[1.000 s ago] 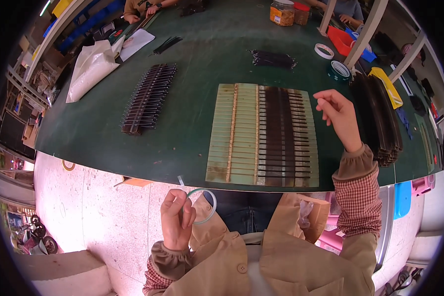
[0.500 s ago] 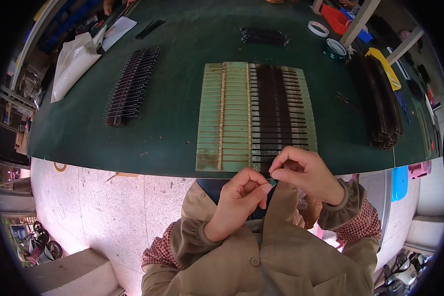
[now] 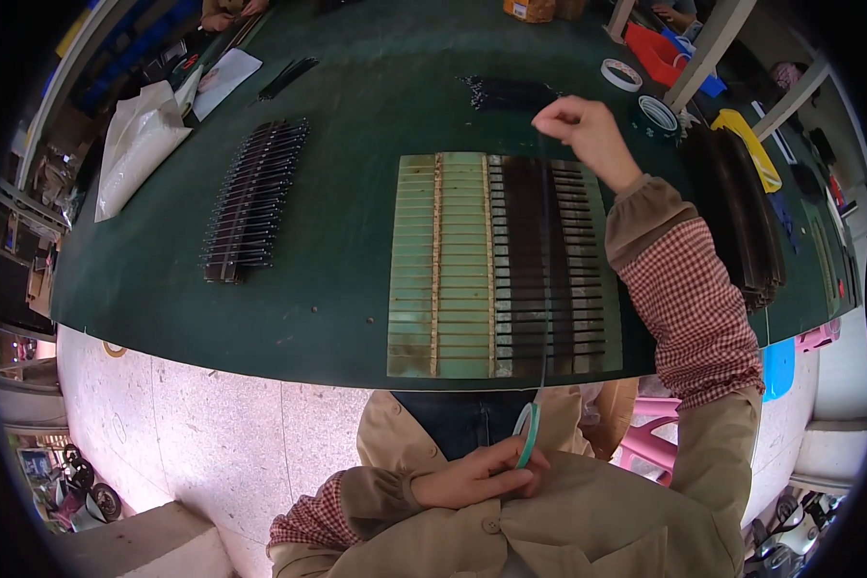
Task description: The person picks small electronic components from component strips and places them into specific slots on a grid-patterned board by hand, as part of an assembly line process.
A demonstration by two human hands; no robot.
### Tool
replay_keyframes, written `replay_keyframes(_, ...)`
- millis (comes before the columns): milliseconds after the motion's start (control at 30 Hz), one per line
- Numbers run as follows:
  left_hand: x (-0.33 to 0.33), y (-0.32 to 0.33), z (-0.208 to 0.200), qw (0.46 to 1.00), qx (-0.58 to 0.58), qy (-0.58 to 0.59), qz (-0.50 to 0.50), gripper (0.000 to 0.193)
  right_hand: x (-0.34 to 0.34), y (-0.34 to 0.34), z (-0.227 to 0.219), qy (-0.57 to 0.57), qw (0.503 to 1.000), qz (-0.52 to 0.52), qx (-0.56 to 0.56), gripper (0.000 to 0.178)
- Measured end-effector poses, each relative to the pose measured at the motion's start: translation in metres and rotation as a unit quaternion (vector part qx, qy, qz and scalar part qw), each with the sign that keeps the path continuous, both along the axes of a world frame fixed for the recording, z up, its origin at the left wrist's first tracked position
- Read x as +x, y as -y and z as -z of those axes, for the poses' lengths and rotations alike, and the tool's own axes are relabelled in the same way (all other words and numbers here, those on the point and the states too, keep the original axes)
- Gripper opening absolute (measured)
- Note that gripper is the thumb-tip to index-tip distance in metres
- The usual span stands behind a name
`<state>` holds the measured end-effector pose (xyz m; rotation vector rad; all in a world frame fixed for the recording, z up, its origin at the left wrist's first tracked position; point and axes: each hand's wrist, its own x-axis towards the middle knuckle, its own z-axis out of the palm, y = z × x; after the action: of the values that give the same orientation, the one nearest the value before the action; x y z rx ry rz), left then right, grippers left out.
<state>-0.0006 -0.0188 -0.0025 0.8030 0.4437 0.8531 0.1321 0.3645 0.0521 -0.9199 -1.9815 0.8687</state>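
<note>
we see one tape roll (image 3: pixel 527 438) in the left hand (image 3: pixel 472 477), just off the near edge of the green surface (image 3: pixel 347 241); the fingers are curled around it, and it stands on edge, leaning a little, its ring turned nearly edge-on to us. from it one narrow tape strip (image 3: pixel 546 289) runs straight away from us, its long axis going from the near edge toward the far side, over the dark band (image 3: pixel 523 260) of one pale green board (image 3: pixel 414 289) and across the thin rods, which lie left to right. at its far end the right hand (image 3: pixel 586 135) is raised past the board, fingers pinched together on the strip. the board has two tan ridged bars (image 3: pixel 436 270), both pointing away from us like the strip; its rods are too fine for us to count surely. to the left we find one rod rack (image 3: pixel 255 202), one white package (image 3: pixel 140 144) and one paper sheet (image 3: pixel 226 82). farther off lie two dark bundles (image 3: pixel 511 93). at the right we count two spare rolls (image 3: pixel 656 114), one red bin (image 3: pixel 653 53), one blue bin (image 3: pixel 711 81), one yellow tray (image 3: pixel 749 154) and one stack of long dark strips (image 3: pixel 732 212).
</note>
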Motion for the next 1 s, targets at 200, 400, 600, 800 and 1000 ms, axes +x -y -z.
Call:
replay_keyframes(200, -0.017, -0.001, 0.005, 0.991, 0.056, -0.121, 0.01, 0.022, -0.029, 0.008, 0.036, 0.116, 0.992, -0.035, 0.04, 0.009)
replay_keyframes(400, -0.022, -0.005, 0.011, 0.985, 0.106, -0.136, -0.002, 0.02, -0.033, 0.013, 0.036, 0.128, 0.991, -0.041, 0.019, 0.01)
replay_keyframes(600, -0.022, -0.006, 0.016, 0.98, 0.138, -0.141, 0.005, 0.02, -0.031, 0.013, 0.034, 0.111, 0.991, -0.069, 0.022, 0.01)
replay_keyframes(800, -0.023, -0.012, 0.011, 0.982, 0.12, -0.144, 0.031, 0.019, -0.036, 0.015, 0.021, 0.227, 0.968, -0.014, 0.103, 0.007)
replay_keyframes(1000, -0.02, -0.015, 0.014, 0.983, 0.126, -0.128, 0.046, 0.02, -0.015, 0.017, 0.029, 0.206, 0.946, -0.111, 0.225, 0.021)
